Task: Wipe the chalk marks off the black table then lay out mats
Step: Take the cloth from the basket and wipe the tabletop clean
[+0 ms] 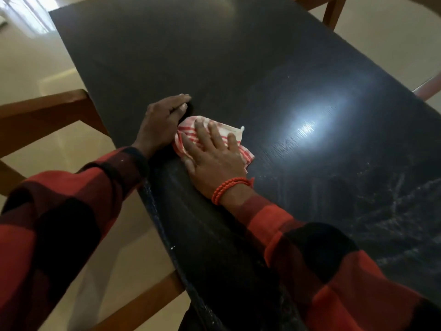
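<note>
The black table (pixel 214 56) fills the middle of the view. My right hand (pixel 212 151) lies flat, fingers spread, pressing a red-and-white striped cloth (pixel 244 152) onto the tabletop near its left edge. My left hand (pixel 162 120) rests palm down on the table just left of the cloth, holding nothing. White chalk marks (pixel 393 211) streak the surface at the right, and fainter smears (pixel 176 187) run below the cloth. No mats are in sight.
Wooden chairs stand around the table: one at the left (pixel 47 113), one at the top right (pixel 334 10), another at the right edge (pixel 429 87). A bright light reflection (pixel 307 125) glares on the tabletop. Pale tiled floor (pixel 28 68) surrounds everything.
</note>
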